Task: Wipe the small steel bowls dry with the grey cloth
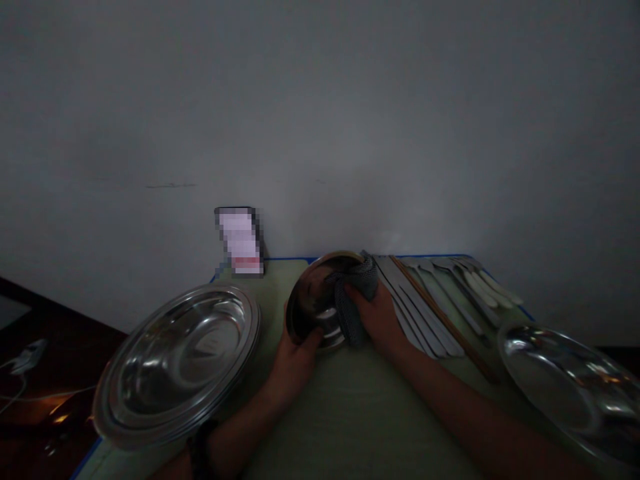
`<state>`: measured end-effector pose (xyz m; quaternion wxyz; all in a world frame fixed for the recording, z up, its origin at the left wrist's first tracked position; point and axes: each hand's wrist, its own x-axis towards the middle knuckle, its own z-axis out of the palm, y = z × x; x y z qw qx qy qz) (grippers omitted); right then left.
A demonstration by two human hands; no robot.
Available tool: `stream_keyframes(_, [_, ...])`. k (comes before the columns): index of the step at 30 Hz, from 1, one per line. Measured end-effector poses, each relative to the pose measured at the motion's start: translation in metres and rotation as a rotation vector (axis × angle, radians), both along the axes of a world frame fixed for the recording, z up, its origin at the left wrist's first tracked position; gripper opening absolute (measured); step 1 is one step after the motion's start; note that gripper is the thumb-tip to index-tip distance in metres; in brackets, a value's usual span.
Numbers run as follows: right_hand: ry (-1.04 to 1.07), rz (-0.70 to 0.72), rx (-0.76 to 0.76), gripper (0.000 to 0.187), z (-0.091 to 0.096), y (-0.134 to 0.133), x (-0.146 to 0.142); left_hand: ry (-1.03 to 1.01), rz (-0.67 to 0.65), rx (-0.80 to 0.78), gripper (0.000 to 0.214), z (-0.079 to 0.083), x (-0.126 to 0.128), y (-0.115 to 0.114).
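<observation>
A shiny metal bowl [311, 293] is tilted toward me above the middle of the table. My left hand [297, 353] grips its lower left rim, with the thumb over the edge. A dark grey cloth [353, 313] is bunched in my right hand [373, 310], pressed against the bowl's right rim and partly inside it. Most of my right fingers are hidden behind the cloth and the bowl. To the right of that hand lies a row of flat metal utensils [415, 313], with long brown chopsticks [450, 327] beside them.
Stacked large metal basins [175, 360] stand at the left of the green-topped table [340, 413]. Another metal basin [565, 387] is at the right edge. Spoons [457, 300] and white-handled cutlery [483, 283] lie at back right. A phone [243, 240] leans on the wall.
</observation>
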<state>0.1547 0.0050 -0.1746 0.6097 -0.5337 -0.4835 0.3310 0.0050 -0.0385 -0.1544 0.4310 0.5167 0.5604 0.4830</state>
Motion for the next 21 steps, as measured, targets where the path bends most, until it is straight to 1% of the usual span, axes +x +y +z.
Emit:
stream_keyframes(5, [-0.017,-0.005,0.000,0.034,0.0017,-0.0011,0.0003,-0.021,0.003,-0.005,0.040,0.0025,0.0013,-0.0008])
stream_keyframes(12, [-0.050,-0.019,-0.011,0.033,0.0046,-0.0017,0.0002,-0.029,0.004,-0.003,0.037,0.0012,0.0008,-0.0002])
stream_keyframes(18, [-0.052,-0.010,-0.018,0.034,0.0040,-0.0019,0.0005,-0.019,0.001,-0.012,0.043,-0.0018,0.0003,0.0005])
stream_keyframes(21, [-0.042,-0.014,-0.007,0.033,0.0020,-0.0016,0.0009,-0.018,0.001,-0.006,0.041,-0.0029,0.0001,0.0007])
